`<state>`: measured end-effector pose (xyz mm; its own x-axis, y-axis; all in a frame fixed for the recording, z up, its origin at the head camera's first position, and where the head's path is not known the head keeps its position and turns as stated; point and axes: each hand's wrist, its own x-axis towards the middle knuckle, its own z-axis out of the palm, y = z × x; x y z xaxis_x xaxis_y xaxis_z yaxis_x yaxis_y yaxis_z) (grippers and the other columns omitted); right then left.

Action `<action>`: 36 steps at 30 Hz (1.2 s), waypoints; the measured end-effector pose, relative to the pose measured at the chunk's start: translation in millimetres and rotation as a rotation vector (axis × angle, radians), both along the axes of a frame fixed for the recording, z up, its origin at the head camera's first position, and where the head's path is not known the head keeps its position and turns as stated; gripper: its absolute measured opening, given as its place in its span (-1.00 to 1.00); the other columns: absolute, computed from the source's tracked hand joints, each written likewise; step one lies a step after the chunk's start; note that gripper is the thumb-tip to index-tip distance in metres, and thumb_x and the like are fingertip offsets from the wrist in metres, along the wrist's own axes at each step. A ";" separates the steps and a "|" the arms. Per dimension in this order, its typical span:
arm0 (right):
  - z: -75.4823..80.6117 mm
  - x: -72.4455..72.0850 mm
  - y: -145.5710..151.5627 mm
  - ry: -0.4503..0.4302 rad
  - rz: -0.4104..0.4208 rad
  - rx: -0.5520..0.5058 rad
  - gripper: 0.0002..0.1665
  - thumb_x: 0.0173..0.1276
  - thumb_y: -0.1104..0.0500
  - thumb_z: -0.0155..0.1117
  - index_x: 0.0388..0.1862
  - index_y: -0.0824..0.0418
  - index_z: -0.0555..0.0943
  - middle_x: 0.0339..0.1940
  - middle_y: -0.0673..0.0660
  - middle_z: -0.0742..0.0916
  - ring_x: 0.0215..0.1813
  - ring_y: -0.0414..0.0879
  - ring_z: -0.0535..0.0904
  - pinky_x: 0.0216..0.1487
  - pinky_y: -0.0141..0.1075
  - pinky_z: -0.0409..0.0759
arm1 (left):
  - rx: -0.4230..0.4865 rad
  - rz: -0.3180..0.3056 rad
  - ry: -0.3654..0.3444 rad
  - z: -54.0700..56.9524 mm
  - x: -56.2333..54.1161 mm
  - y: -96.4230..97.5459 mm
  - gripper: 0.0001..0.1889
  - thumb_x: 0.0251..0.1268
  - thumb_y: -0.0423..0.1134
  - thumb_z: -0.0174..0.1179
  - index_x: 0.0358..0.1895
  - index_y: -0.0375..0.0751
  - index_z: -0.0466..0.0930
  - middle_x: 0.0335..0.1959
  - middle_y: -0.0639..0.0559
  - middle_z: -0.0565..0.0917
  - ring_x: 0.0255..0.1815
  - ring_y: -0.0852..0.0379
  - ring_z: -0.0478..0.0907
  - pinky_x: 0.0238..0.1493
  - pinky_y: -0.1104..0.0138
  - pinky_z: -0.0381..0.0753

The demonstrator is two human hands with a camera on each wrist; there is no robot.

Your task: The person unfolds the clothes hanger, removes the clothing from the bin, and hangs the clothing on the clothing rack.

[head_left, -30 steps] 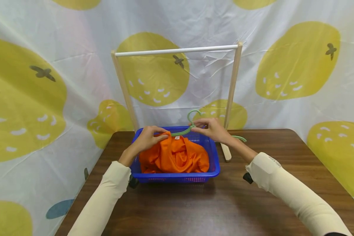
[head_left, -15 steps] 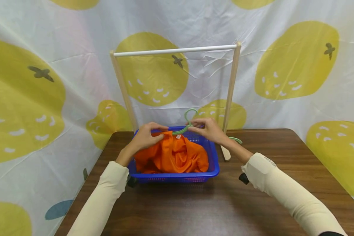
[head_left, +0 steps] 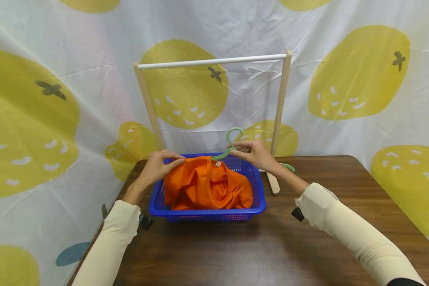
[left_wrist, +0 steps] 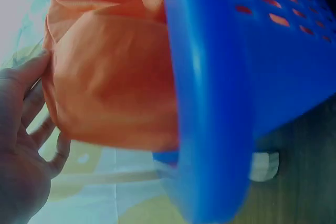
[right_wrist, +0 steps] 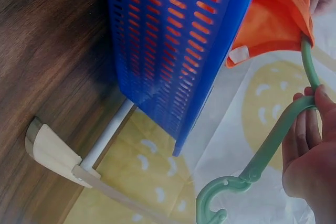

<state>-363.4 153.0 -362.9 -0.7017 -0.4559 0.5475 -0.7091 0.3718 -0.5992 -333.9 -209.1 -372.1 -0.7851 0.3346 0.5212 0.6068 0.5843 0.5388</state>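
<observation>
A rumpled orange garment (head_left: 193,182) with a small white tag lies heaped in the blue plastic basket (head_left: 207,213). My left hand (head_left: 153,169) pinches its upper edge between thumb and fingers at the basket's left side. Cloth stretches away from those fingers in the left wrist view. My right hand (head_left: 259,155) holds a green clothes hanger (head_left: 230,137) just below its hook. One hanger arm runs into the garment's opening, where the cloth hides its end. The other arm passes behind the right hand, and its curled tip (right_wrist: 223,198) shows in the right wrist view.
Behind the basket stands a small clothes rack with wooden posts (head_left: 280,107) and a white bar (head_left: 212,61). One rack foot (head_left: 273,184) juts forward right of the basket. A fruit-print curtain (head_left: 343,131) hangs behind the brown wooden table (head_left: 214,254).
My left hand has moved left along the garment, drawing its edge out wider. The right hand and hanger have shifted slightly upward. More orange cloth now covers the hanger's left arm.
</observation>
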 end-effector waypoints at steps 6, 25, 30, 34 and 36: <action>4.0 -0.5 -10.5 0.009 0.007 0.000 -0.69 0.36 0.22 0.51 0.05 0.30 0.79 -0.19 0.19 0.85 -0.23 0.00 0.81 -0.20 -0.24 0.75 | -0.019 -0.043 0.039 4.4 -3.3 14.6 -0.87 0.30 -0.22 0.47 -0.20 -0.20 0.88 -0.27 -0.04 0.82 -0.17 -0.03 0.73 -0.02 0.04 0.69; -2.8 3.3 -38.0 0.022 0.017 0.004 -0.66 0.38 0.17 0.50 0.09 0.27 0.79 -0.21 0.14 0.86 -0.28 -0.08 0.81 -0.25 -0.26 0.74 | 0.023 -0.138 0.068 6.1 -6.5 61.5 -0.87 0.31 -0.25 0.47 -0.19 -0.23 0.87 -0.22 -0.06 0.82 -0.10 -0.02 0.75 -0.03 0.13 0.73; -3.0 3.2 -38.5 -0.014 0.026 -0.011 -0.66 0.41 0.19 0.47 0.11 0.29 0.77 -0.19 0.15 0.86 -0.25 -0.05 0.81 -0.24 -0.25 0.75 | 0.039 -0.121 0.039 11.1 -3.0 60.0 -0.86 0.37 -0.23 0.42 -0.14 -0.20 0.86 -0.17 -0.04 0.79 -0.04 0.02 0.70 0.04 0.15 0.71; -1.9 1.4 -36.7 -0.041 0.058 -0.052 -0.64 0.41 0.22 0.46 0.12 0.35 0.75 -0.21 0.20 0.85 -0.25 0.12 0.81 -0.27 -0.25 0.75 | 0.060 -0.085 0.042 16.1 0.1 51.8 -0.81 0.36 -0.19 0.44 -0.08 -0.19 0.85 -0.14 -0.05 0.77 0.02 0.00 0.64 0.12 0.12 0.66; -1.0 0.9 -36.5 -0.052 0.075 -0.068 -0.65 0.41 0.23 0.46 0.12 0.36 0.75 -0.21 0.22 0.85 -0.24 0.20 0.81 -0.27 -0.24 0.75 | 0.042 -0.072 0.045 17.5 1.4 47.9 -0.76 0.29 -0.17 0.49 -0.05 -0.19 0.84 -0.13 -0.04 0.79 0.02 -0.02 0.63 0.11 0.09 0.64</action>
